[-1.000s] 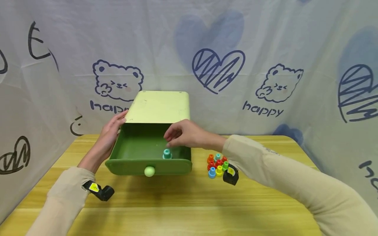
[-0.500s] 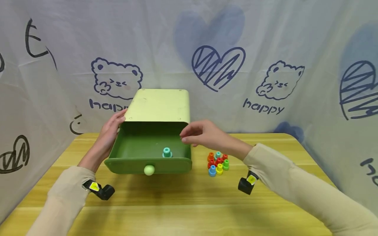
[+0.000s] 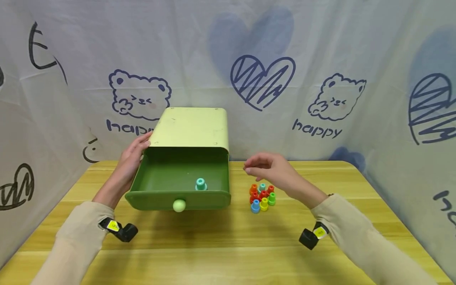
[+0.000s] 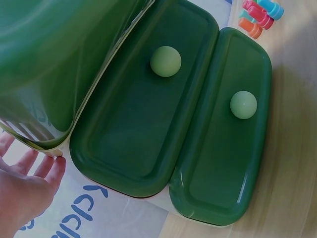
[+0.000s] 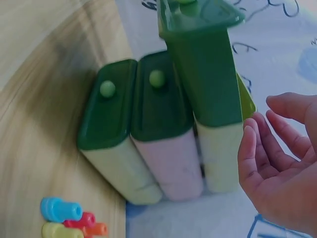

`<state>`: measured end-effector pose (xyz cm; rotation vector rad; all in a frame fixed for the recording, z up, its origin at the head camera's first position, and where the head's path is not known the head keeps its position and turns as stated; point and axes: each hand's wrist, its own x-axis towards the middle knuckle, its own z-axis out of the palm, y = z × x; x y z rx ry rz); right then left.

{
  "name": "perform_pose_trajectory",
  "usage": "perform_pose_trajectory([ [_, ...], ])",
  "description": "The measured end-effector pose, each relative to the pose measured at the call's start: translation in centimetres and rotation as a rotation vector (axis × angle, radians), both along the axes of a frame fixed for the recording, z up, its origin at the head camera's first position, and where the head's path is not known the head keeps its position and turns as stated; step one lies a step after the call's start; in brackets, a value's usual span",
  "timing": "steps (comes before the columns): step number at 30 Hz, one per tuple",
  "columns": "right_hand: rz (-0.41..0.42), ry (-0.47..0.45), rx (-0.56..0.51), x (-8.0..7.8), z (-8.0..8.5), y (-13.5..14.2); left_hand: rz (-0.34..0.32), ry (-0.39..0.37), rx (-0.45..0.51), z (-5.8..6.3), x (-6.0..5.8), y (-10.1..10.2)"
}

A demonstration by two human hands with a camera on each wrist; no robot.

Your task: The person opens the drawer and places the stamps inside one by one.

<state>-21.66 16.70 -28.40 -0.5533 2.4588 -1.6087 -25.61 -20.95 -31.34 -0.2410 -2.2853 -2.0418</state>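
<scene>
A pale-green drawer cabinet [image 3: 192,126] stands on the table with its green top drawer [image 3: 179,201] pulled out. One teal peg [image 3: 201,184] stands upright in that drawer, near its front wall. My left hand [image 3: 131,160] rests on the cabinet's left side, and its fingertips [image 4: 55,168] touch the edge there. To the right of the cabinet, my right hand [image 3: 272,170] hangs in the air, fingers loosely bent with nothing between them. Just below it on the table is a cluster of several coloured pegs, among them a blue peg [image 3: 255,206] and a yellow peg [image 3: 264,204].
Both wrist views show two lower drawers, a middle drawer [image 4: 133,114] and a bottom drawer [image 4: 223,144], pushed in, each with a round knob. Behind the wooden table [image 3: 213,253] hangs a printed cloth [image 3: 199,51].
My right hand has moved from above the pulled-out drawer to the right, over beside the peg cluster. The left hand stays on the cabinet, and the teal peg stays put.
</scene>
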Motion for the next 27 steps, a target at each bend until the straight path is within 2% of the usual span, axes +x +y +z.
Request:
perform_pose_trajectory([
  [8,-0.107,0.038,0.033,-0.6,-2.4,3.1,-0.008,0.010,0.009,0.0,0.0,-0.1],
  [14,-0.196,0.040,0.091,-0.8,-5.2,4.8,-0.002,0.009,0.015,0.0,0.0,0.0],
  [18,-0.239,0.025,0.116,-0.9,-7.3,5.2,0.007,0.003,0.009,0.1,0.0,0.0],
  [24,-0.268,-0.001,0.126,-0.7,-9.4,5.1,0.016,-0.009,0.020,0.2,0.0,0.2],
  [27,-0.278,0.023,0.167,-0.6,-10.4,5.1,0.019,-0.008,0.024,0.3,0.1,0.3],
])
